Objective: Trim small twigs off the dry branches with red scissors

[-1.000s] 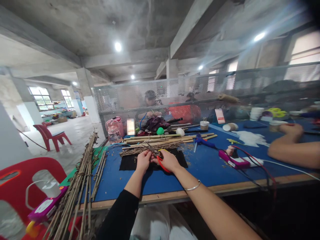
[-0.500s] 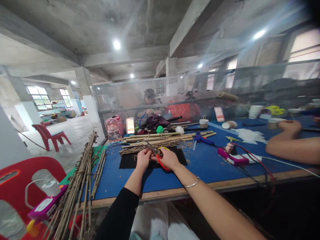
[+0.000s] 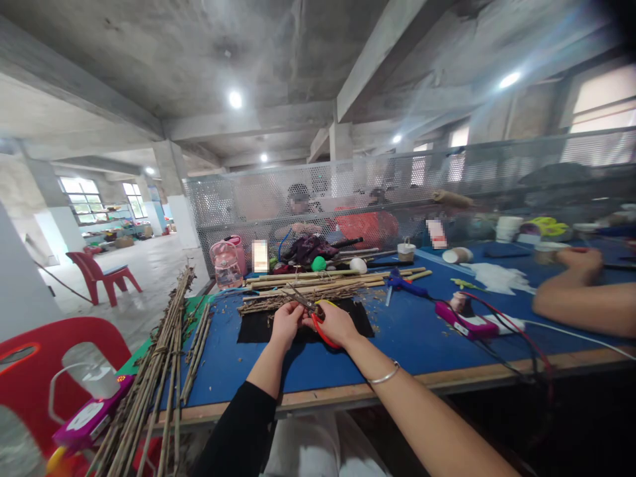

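Observation:
My right hand is wrapped round the red and yellow handles of a pair of scissors. Their dark blades point up and left, over the fingers of my left hand. That hand is closed in a pinch close to the blades; what it grips is too small and hidden to name. Both hands are above a black cloth on the blue table. Just beyond them a bundle of thin dry twigs lies along the cloth's far edge.
Long dry stalks lean over the table's left end by a red chair. Pale sticks lie behind the twigs. On the right are a blue glue gun, a purple power strip with cables, and another person's arm.
The camera view has tipped up slightly, so the scene sits a little lower. My hands and the scissors hold almost the same place over the cloth.

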A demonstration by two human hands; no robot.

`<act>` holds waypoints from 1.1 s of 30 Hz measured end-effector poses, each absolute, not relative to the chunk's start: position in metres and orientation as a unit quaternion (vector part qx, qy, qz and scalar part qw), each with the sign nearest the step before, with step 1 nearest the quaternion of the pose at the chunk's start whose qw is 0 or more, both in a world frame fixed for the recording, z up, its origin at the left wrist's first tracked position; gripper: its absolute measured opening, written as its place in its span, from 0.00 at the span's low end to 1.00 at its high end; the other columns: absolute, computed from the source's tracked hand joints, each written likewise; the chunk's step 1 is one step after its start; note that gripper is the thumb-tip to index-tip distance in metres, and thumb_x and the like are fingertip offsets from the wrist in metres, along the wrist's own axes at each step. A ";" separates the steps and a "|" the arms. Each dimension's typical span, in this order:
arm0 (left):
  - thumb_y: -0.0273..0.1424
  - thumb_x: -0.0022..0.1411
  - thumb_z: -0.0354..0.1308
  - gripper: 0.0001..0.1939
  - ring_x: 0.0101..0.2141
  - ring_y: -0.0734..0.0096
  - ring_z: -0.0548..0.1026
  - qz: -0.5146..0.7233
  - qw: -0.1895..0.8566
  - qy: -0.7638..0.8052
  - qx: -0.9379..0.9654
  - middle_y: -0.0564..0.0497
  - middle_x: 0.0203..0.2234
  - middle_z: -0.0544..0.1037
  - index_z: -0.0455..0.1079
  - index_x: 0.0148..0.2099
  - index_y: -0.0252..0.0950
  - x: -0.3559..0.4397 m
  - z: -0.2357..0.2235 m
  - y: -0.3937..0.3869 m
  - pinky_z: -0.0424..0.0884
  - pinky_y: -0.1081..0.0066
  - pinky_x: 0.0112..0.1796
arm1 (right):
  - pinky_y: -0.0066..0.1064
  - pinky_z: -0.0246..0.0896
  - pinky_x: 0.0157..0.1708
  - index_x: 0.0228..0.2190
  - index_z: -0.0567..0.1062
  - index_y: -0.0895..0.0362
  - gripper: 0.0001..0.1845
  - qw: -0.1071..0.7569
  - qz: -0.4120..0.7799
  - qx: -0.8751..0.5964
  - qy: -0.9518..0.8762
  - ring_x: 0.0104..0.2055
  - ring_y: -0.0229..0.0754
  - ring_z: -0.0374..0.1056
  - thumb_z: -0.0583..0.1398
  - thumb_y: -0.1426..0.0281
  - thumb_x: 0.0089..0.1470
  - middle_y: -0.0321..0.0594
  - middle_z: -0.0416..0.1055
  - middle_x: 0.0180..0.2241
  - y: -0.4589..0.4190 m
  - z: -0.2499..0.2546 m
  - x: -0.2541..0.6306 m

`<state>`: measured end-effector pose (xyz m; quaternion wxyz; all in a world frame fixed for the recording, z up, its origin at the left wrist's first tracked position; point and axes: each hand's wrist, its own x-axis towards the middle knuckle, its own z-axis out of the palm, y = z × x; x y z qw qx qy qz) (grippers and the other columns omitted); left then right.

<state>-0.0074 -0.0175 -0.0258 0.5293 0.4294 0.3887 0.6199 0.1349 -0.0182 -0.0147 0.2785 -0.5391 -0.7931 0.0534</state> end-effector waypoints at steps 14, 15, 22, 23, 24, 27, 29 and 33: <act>0.37 0.41 0.64 0.15 0.20 0.79 0.67 0.627 0.509 0.396 0.437 0.53 0.20 0.71 0.68 0.29 0.31 -0.010 -0.031 -0.013 0.63 0.78 0.22 | 0.29 0.53 0.31 0.33 0.68 0.56 0.23 0.284 0.024 -0.533 -0.797 0.37 0.43 0.66 0.55 0.48 0.46 0.41 0.70 0.34 -0.016 -0.016 0.133; 0.37 0.41 0.63 0.15 0.19 0.79 0.67 0.625 0.513 0.395 0.437 0.53 0.19 0.71 0.68 0.29 0.31 -0.010 -0.030 -0.014 0.63 0.78 0.22 | 0.29 0.53 0.31 0.33 0.67 0.56 0.24 0.285 0.025 -0.533 -0.796 0.36 0.43 0.66 0.55 0.48 0.45 0.41 0.70 0.34 -0.016 -0.016 0.133; 0.35 0.40 0.65 0.15 0.21 0.79 0.68 0.631 0.533 0.382 0.415 0.52 0.20 0.72 0.69 0.29 0.30 -0.007 -0.024 -0.019 0.65 0.78 0.23 | 0.28 0.52 0.30 0.32 0.67 0.56 0.23 0.290 0.037 -0.531 -0.795 0.35 0.41 0.66 0.54 0.48 0.47 0.40 0.70 0.33 -0.018 -0.015 0.133; 0.35 0.40 0.65 0.15 0.21 0.79 0.69 0.630 0.537 0.378 0.414 0.52 0.20 0.72 0.69 0.29 0.30 -0.008 -0.023 -0.019 0.65 0.78 0.23 | 0.28 0.52 0.30 0.32 0.67 0.56 0.23 0.291 0.035 -0.531 -0.795 0.36 0.41 0.65 0.54 0.49 0.47 0.40 0.69 0.33 -0.018 -0.014 0.132; 0.35 0.40 0.65 0.16 0.21 0.79 0.69 0.628 0.541 0.375 0.415 0.52 0.20 0.72 0.69 0.30 0.30 -0.008 -0.023 -0.019 0.65 0.78 0.23 | 0.28 0.52 0.31 0.32 0.67 0.56 0.23 0.290 0.033 -0.531 -0.795 0.36 0.41 0.65 0.54 0.49 0.47 0.40 0.69 0.33 -0.018 -0.014 0.131; 0.35 0.40 0.65 0.16 0.21 0.78 0.69 0.624 0.549 0.369 0.416 0.51 0.21 0.73 0.69 0.30 0.30 -0.008 -0.023 -0.019 0.65 0.78 0.22 | 0.28 0.52 0.31 0.32 0.66 0.56 0.23 0.286 0.025 -0.528 -0.799 0.36 0.42 0.65 0.54 0.49 0.47 0.41 0.69 0.33 -0.017 -0.015 0.130; 0.34 0.40 0.65 0.15 0.21 0.78 0.69 0.623 0.550 0.374 0.411 0.51 0.21 0.73 0.69 0.30 0.30 -0.007 -0.024 -0.018 0.65 0.78 0.22 | 0.28 0.52 0.31 0.32 0.66 0.57 0.23 0.283 0.022 -0.522 -0.804 0.37 0.42 0.65 0.54 0.49 0.47 0.42 0.69 0.33 -0.015 -0.016 0.131; 0.33 0.41 0.65 0.14 0.20 0.80 0.69 0.625 0.558 0.367 0.403 0.52 0.21 0.73 0.69 0.30 0.30 -0.007 -0.026 -0.018 0.65 0.79 0.22 | 0.28 0.52 0.31 0.34 0.66 0.57 0.24 0.281 0.032 -0.520 -0.806 0.37 0.43 0.65 0.55 0.49 0.46 0.42 0.69 0.35 -0.015 -0.017 0.132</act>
